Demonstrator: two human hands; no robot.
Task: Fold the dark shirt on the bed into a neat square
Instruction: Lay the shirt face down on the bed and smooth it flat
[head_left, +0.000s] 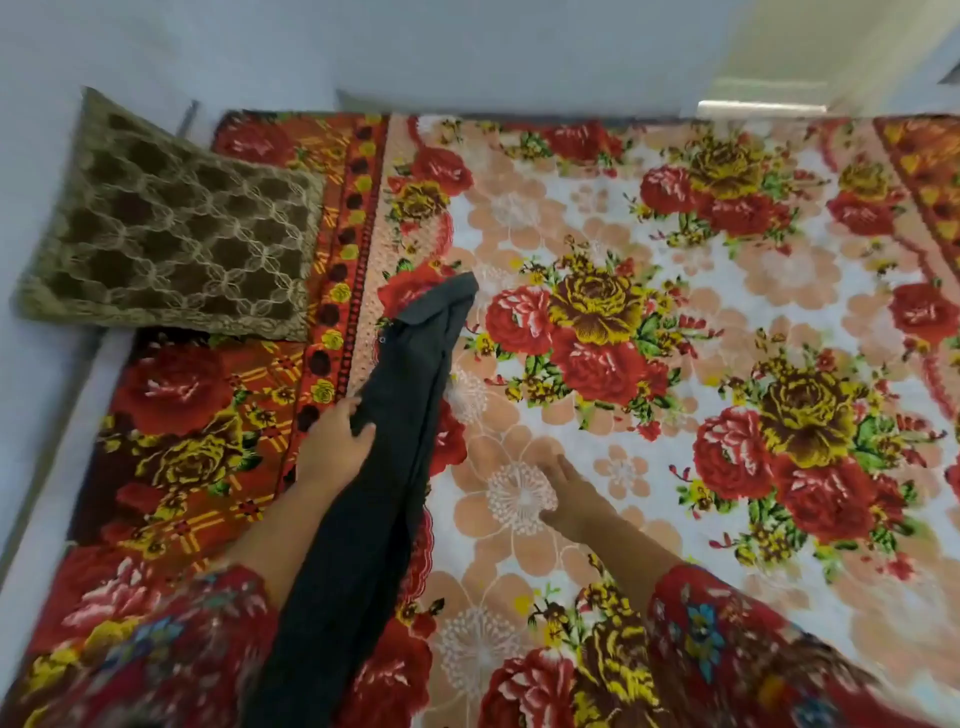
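Bright even light, faint shadows, motion blur throughout, worst at bottom edge, wide-angle edge bending

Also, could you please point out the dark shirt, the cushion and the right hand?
dark shirt (374, 493), head view, mid-length of the strip.
cushion (176, 228), head view, patterned face.
right hand (571, 493), head view, its middle.

Olive lattice-patterned cushion (171, 228); pale wall (467, 47) behind
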